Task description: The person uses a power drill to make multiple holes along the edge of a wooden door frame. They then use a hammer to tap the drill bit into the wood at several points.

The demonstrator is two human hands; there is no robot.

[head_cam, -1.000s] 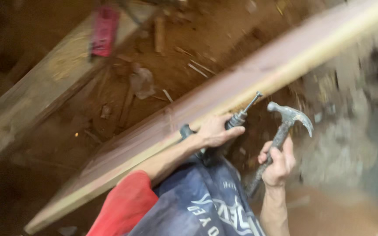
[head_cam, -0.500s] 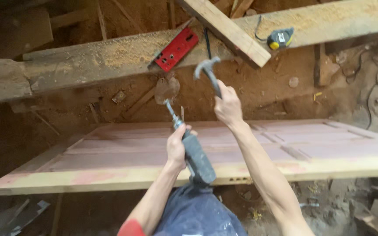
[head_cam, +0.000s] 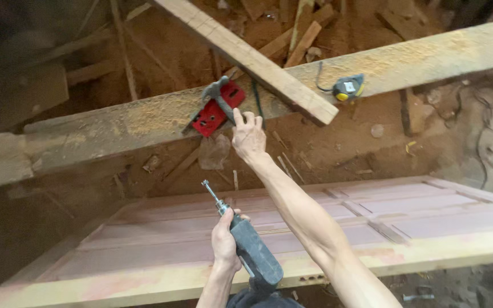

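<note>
The right hand [head_cam: 249, 136] is stretched far out on a long, straight arm. Its fingers are wrapped round the handle of a hammer [head_cam: 219, 98]. The hammer's metal head rests up on the big dusty beam [head_cam: 115, 122], right on top of a red square tool [head_cam: 219, 108]. A thinner plank [head_cam: 258, 60] lies slanted across the beam just beside the hand. A yellow and grey tape measure [head_cam: 349, 87] sits further along the beam.

The left hand [head_cam: 225, 242] is low and close to the body. It grips a grey drill [head_cam: 246, 245] tight, with the bit pointing up. Under it lies a big pink door [head_cam: 417, 219].
</note>
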